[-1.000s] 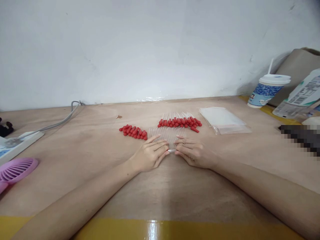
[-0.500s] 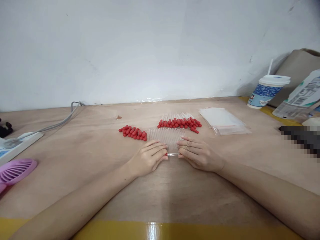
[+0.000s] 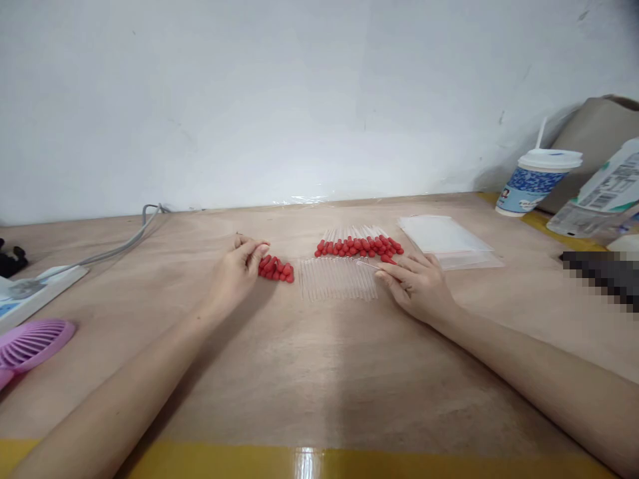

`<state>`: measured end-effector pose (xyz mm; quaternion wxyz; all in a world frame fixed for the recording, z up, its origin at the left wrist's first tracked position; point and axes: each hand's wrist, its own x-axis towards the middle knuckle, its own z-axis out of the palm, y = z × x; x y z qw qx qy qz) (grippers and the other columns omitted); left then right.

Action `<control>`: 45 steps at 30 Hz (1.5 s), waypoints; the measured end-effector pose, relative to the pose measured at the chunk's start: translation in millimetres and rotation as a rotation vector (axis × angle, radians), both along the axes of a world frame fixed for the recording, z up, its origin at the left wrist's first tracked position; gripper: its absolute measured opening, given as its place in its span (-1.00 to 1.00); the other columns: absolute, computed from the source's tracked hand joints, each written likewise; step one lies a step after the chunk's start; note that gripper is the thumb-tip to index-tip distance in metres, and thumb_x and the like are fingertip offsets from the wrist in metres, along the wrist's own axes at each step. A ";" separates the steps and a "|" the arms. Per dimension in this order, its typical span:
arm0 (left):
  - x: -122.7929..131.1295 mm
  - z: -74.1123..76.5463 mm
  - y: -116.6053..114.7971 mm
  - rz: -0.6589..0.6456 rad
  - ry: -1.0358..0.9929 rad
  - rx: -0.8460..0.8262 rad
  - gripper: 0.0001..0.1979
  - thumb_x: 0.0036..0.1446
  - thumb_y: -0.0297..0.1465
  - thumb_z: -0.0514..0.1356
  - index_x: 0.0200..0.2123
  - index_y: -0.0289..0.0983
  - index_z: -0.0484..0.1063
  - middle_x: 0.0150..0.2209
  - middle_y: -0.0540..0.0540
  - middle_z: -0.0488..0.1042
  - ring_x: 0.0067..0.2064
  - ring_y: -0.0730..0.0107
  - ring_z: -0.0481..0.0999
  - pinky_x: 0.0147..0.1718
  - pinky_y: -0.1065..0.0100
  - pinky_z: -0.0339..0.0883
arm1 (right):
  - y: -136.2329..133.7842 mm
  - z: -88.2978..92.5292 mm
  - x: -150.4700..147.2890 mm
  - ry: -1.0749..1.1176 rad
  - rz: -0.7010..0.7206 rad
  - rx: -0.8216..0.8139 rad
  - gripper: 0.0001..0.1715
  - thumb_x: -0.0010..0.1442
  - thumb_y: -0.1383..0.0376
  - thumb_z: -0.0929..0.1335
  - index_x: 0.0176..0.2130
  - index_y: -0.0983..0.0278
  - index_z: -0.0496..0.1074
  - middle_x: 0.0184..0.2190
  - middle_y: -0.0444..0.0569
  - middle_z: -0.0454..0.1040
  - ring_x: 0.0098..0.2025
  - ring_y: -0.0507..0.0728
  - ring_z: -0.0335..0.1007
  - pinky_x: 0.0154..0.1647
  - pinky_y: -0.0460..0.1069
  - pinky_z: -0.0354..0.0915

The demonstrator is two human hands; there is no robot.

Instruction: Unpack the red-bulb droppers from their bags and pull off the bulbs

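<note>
My left hand (image 3: 239,266) is raised at the left end of a pile of red rubber bulbs (image 3: 277,269) and partly covers it. Its thumb and fingers are pinched together; what they hold, if anything, is unclear. A thin clear dropper tube (image 3: 368,265) is gripped in the fingertips of my right hand (image 3: 412,279) and points left. Beneath its tip lies a row of similar clear tubes (image 3: 337,279), side by side. Behind them are droppers with red bulbs (image 3: 357,246), bulbs facing me. One red bulb (image 3: 388,260) shows beside my right fingers.
Clear plastic bags (image 3: 444,236) lie stacked at back right. Farther right are a lidded paper cup (image 3: 534,186) with a straw, a plastic bottle (image 3: 594,199) and a blurred dark object (image 3: 599,276). On the left are a power strip (image 3: 44,289) with its cable and a pink fan (image 3: 37,342).
My hands have moved apart from the tube they held together near the front. The left went back and left to the bulbs; the right shifted right and back and now holds a tube.
</note>
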<state>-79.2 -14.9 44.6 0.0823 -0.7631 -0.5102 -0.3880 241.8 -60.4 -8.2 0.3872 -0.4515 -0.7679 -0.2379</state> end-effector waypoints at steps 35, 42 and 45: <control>27.6 9.7 19.1 0.000 0.235 -0.278 -0.78 0.01 -0.23 0.11 -0.45 -0.24 0.45 -0.39 -0.06 0.40 -0.33 0.31 0.39 -0.34 0.33 0.23 | -1.2 -0.4 -9.7 -0.101 -0.045 -0.272 -0.67 0.16 0.12 0.23 -0.22 0.25 0.44 -0.30 -0.02 0.49 -0.25 0.14 0.29 -0.17 0.06 -0.04; 72.9 12.7 54.4 0.011 0.314 -0.474 -0.68 0.00 -0.12 0.11 -0.34 -0.25 0.42 -0.27 -0.11 0.48 -0.24 0.23 0.44 -0.30 0.32 0.27 | -1.9 -0.2 -9.6 -0.102 -0.044 -0.304 -0.64 0.16 0.09 0.23 -0.21 0.25 0.43 -0.26 -0.01 0.48 -0.21 0.16 0.30 -0.15 0.08 -0.01; 84.2 8.7 66.3 0.044 0.322 -0.521 -0.63 -0.03 -0.05 0.10 -0.38 -0.25 0.42 -0.32 -0.10 0.49 -0.26 0.22 0.45 -0.32 0.32 0.28 | -2.1 -0.1 -9.5 -0.087 -0.024 -0.312 -0.65 0.17 0.10 0.23 -0.19 0.25 0.42 -0.26 -0.02 0.49 -0.20 0.16 0.31 -0.13 0.08 -0.01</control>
